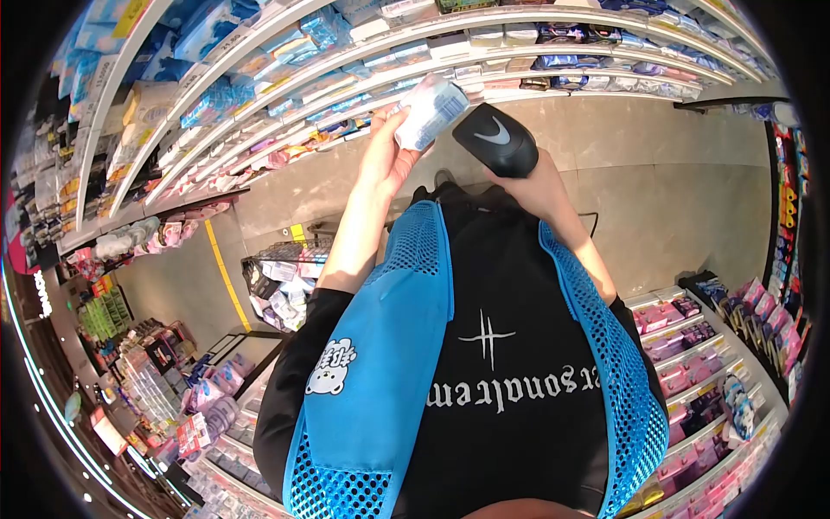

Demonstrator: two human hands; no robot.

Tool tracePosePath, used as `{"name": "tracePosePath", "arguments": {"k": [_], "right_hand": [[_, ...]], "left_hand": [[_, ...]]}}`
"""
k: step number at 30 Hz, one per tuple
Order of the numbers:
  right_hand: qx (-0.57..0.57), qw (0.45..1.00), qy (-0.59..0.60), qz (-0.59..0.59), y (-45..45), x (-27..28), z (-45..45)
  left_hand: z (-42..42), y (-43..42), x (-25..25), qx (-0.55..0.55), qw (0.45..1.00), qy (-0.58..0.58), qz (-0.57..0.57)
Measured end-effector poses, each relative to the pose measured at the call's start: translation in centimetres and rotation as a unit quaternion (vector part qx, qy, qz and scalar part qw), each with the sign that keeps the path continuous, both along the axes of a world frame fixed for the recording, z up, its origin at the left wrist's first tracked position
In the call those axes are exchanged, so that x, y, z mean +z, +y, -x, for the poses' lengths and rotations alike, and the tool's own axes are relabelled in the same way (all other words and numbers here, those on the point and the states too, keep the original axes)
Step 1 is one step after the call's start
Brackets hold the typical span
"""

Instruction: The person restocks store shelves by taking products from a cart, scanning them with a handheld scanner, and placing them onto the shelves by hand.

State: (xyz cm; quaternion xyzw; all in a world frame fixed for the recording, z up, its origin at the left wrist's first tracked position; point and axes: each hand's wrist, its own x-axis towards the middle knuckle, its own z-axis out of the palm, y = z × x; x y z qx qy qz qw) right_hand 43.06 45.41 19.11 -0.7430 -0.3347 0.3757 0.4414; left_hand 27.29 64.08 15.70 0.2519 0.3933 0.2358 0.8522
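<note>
My left hand (pixel 395 154) is closed around a white and pale-blue soft plastic packet (pixel 430 112) and holds it up before the shelves. A printed panel that looks like a barcode label shows on the packet's right side. In my right hand (pixel 533 185) is a black handheld barcode scanner (pixel 496 141) with a grey curved mark on top. Its head points up and left at the packet, with a small gap between them. Most of my right fingers are hidden under the scanner.
Shelves (pixel 363 39) full of packaged goods curve across the top and left. A wire basket (pixel 298 251) holding packets stands on the floor to my left. More stocked shelves (pixel 683 363) are behind at right. A hanging display (pixel 785 225) lines the far right. Tiled floor (pixel 640 164) lies ahead.
</note>
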Motion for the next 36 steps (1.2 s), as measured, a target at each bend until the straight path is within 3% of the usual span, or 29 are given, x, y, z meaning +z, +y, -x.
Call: {"name": "tracePosePath", "arguments": {"k": [4,7,10,13,15,19,22,30,33,36], "right_hand": [[-0.033,0.998,0.035,-0.035,-0.4,-1.3,0.8],[-0.040,0.997,0.064,-0.020,-0.7,-1.9,0.3],[-0.045,0.996,0.072,0.009,-0.9,-2.6,0.1],[-0.064,0.995,0.077,0.012,-0.6,-2.9,0.2],[-0.079,0.995,0.064,0.008,-0.7,-2.9,0.4],[-0.083,0.996,0.030,-0.012,-0.9,-4.2,0.6],[-0.084,0.995,0.044,0.031,-1.2,-4.3,0.2],[-0.104,0.991,0.074,0.036,-1.2,-2.9,0.3],[-0.105,0.992,0.054,0.045,-1.2,-2.7,0.1],[-0.123,0.990,0.065,0.040,-0.9,-2.5,0.3]], "left_hand": [[-1.0,0.2,-0.6,0.001,0.999,0.036,-0.013],[-0.8,2.6,-3.9,-0.069,0.997,-0.045,-0.001],[-0.9,6.3,-5.8,-0.064,0.997,-0.051,-0.011],[-2.2,11.2,-7.3,0.031,0.978,0.087,-0.187],[-3.2,14.8,-6.8,0.000,0.920,0.175,-0.351],[-7.1,19.7,-5.9,-0.018,0.834,0.190,-0.518],[-10.1,23.3,-7.9,-0.016,0.791,0.122,-0.600],[-13.7,26.3,-6.4,-0.178,0.690,0.333,-0.618],[-13.9,27.6,-7.5,-0.175,0.723,0.208,-0.635],[-13.9,28.4,-8.0,-0.203,0.727,0.196,-0.626]]}}
